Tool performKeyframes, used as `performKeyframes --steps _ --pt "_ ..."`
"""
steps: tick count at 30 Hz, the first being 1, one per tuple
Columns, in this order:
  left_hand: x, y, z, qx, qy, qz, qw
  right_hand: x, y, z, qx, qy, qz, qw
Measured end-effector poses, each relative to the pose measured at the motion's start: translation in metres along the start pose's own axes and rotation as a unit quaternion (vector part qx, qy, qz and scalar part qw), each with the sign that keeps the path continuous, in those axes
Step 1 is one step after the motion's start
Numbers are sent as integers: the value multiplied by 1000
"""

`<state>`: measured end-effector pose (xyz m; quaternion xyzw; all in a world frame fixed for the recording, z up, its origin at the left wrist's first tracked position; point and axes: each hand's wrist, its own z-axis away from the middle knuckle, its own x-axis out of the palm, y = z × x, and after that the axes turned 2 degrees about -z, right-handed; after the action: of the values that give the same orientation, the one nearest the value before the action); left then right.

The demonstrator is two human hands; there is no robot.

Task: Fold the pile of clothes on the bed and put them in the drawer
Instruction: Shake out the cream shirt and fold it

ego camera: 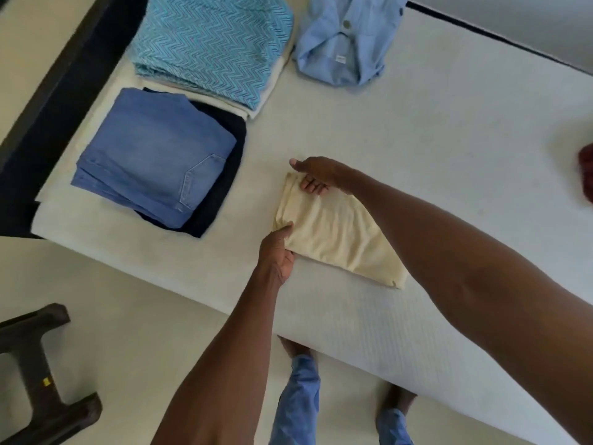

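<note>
A folded cream garment lies near the front edge of the white bed. My left hand grips its near left corner, thumb on top and fingers tucked under the cloth. At the far left corner my right hand holds the fabric with curled fingers. Left of the garment sit folded blue jeans on a dark folded piece. Behind them lies a folded turquoise zigzag cloth. An unfolded light blue shirt rests at the back of the bed.
A dark red cloth shows at the right edge of the frame. A dark stool leg stands on the pale floor at the lower left. The dark bed frame runs along the left. My feet are at the bed's front edge.
</note>
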<state>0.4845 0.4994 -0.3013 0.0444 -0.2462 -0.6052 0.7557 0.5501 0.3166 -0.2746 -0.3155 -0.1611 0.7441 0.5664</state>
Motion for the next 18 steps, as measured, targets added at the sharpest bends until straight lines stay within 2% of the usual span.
performKeyframes --steps 3,4,6,8,9,13,18 --pt "-8 3 -13 36 101 -106 989 7 2 -8 -27 40 -63 997" --pt "-9 1 -16 68 155 -167 971 7 5 -9 -32 67 -117 990" --pt "-10 -4 -16 131 249 -298 912 1 14 -13 -35 171 -173 969" --pt "-9 -7 -12 147 301 -394 856 -8 21 -11 -14 248 -134 959" --pt "-10 -8 -12 136 304 -412 848 -12 22 -8 1 252 -95 963" --pt "-16 -3 -19 73 240 -386 888 -19 25 -13 44 126 94 987" --pt "-14 15 -28 -33 160 -298 940 5 22 -29 49 124 228 965"
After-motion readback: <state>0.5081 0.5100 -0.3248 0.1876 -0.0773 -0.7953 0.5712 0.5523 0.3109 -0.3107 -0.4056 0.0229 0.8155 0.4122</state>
